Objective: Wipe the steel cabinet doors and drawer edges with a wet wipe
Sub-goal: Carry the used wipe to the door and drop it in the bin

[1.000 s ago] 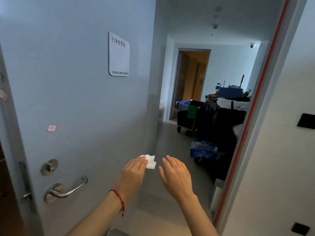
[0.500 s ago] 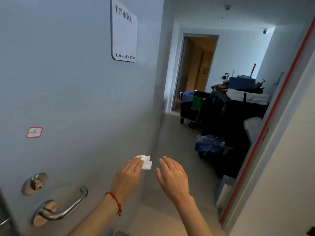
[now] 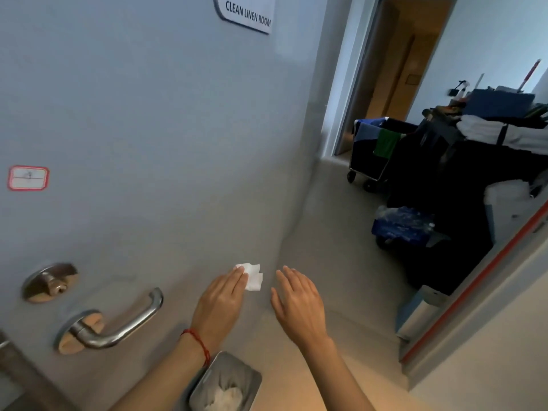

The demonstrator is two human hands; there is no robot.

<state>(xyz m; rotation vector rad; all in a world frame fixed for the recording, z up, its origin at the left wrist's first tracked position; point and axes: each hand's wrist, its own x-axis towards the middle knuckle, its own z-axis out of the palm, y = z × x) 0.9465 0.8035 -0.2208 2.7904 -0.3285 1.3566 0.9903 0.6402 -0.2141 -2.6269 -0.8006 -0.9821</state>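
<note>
Small crumpled white wet wipe [image 3: 251,276] flat against grey door [image 3: 154,137], near its free edge, right of curved steel lever handle [image 3: 118,324]; no clear long axis. Left hand [image 3: 221,304], forearm angled up-right, fingers straight, pressing wipe to door. Right hand [image 3: 298,301] beside it, fingers loosely spread, holding nothing.

door sign [image 3: 247,13] top cropped; bin [image 3: 225,384] partly cropped
</note>
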